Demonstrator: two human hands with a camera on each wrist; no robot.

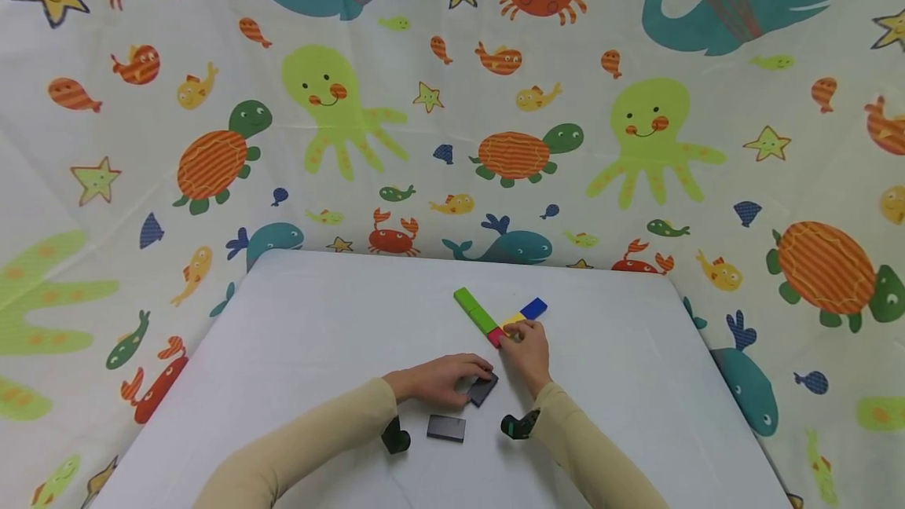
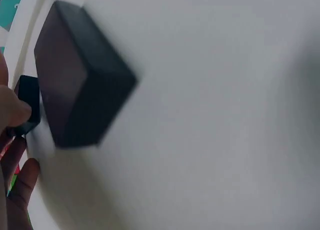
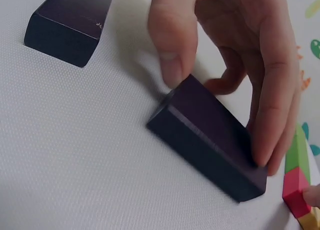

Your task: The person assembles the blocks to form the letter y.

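Left hand narrowed around a dark block, thumb against one end, fingers against the other. Thick and oblong, smooth-faced, with a purplish cast on the upper side and a paler line along one crisp edge. Long axis slanting from near left to far right, far end pointing towards the right hand; located at mid-table, just short of the coloured pieces. Cannot tell whether lying flat or slightly raised. On the right, fingers bent, fingertips touching a red block and a yellow block; pinching or merely steadying, cannot tell. Beyond the red, a pair of green blocks set end to end, forming a straight bar running away to the far left. Beyond the yellow, a blue block, continuing a shorter arm to the far right, both arms meeting in a V with red at the point. Nearer the body, between the forearms, a second dark block, its long axis almost side to side, a small pale scuff on top. Cream fabric sleeves around both wrists. Underneath, a white table with a fine woven grain; behind, a creased cloth backdrop printed with whales, crabs, turtles and octopuses.
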